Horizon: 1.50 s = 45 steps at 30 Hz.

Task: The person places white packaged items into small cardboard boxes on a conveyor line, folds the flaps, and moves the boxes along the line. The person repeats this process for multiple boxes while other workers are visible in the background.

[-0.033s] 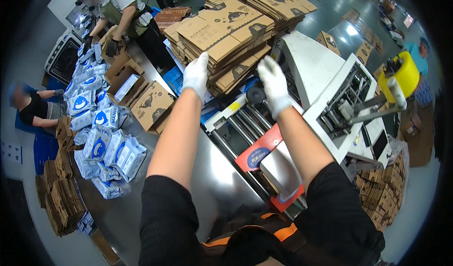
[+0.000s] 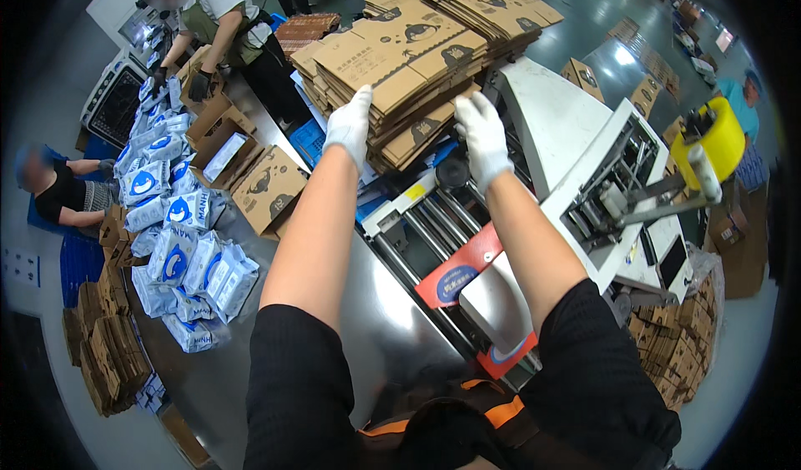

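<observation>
Two white-gloved hands reach forward to a tall stack of flattened cardboard cartons (image 2: 405, 40). At the stack's near left side is my left hand (image 2: 349, 128), its fingers stretched upward along the carton edges. Across from it, my right hand (image 2: 484, 140) has bent fingers at the right edge of a lower flattened carton (image 2: 421, 132), which lies between both hands; the fingertips are partly hidden there. Below my right hand is a roller conveyor (image 2: 430, 224) with a black knob (image 2: 453, 172) and a red panel (image 2: 455, 278).
A yellow tape roll (image 2: 722, 140) sits on the white sealing machine (image 2: 559, 107) at right. Blue-and-white soft packs (image 2: 171, 253) heap up on the metal table (image 2: 334, 370) at left, beside open cartons (image 2: 269, 188). One co-worker (image 2: 225, 20) stands far left; another person (image 2: 71, 186) is at the left edge.
My right hand has shifted slightly, its fingers turning inward toward the carton edge. My left hand has risen a little along the stack.
</observation>
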Available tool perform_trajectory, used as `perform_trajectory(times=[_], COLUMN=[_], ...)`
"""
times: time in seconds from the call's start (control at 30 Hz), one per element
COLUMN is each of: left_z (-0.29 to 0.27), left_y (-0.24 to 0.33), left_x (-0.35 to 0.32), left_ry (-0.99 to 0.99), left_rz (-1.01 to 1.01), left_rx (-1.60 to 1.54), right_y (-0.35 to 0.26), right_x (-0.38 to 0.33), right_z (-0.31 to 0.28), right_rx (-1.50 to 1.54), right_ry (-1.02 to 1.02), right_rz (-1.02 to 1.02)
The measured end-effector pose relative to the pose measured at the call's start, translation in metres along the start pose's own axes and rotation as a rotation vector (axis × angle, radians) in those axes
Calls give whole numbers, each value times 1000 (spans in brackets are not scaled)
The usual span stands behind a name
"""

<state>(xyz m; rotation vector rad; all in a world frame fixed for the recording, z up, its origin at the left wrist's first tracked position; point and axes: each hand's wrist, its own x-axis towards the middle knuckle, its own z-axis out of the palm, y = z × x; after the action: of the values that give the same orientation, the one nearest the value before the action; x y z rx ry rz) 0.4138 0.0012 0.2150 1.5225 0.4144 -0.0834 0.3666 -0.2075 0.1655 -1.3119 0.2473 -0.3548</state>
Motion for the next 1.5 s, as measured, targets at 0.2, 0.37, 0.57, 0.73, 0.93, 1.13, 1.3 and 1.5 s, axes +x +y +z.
perform_trajectory(times=[0.2,0.37,0.57,0.73,0.93,1.13,1.3,1.5], left_z=[45,54,19,-100,-350,-516,-630,-730], left_y=[-7,-13,-32,-86,-213,-377,-452,-446], left_x=[45,22,-26,-124,-317,-540,-658,-691], left_ry=[101,-84,-341,-309,-12,1090,1753,1400], left_rz=[71,176,169,115,106,-103,74,-838], left_rx=[67,-284,-609,-843,-1156,-1217,-465,228], right_y=[11,-6,-8,-34,52,151,229,234], right_x=[88,64,14,-150,-398,-635,-823,-894], right_z=[39,55,70,91,140,261,338,388], right_rx=[-1,-8,303,157,-169,-177,-224,-1133], right_ry=[25,-9,-59,-350,-1016,-1647,-1852,-2025], right_rz=[381,230,13,-64,26,681,892,91])
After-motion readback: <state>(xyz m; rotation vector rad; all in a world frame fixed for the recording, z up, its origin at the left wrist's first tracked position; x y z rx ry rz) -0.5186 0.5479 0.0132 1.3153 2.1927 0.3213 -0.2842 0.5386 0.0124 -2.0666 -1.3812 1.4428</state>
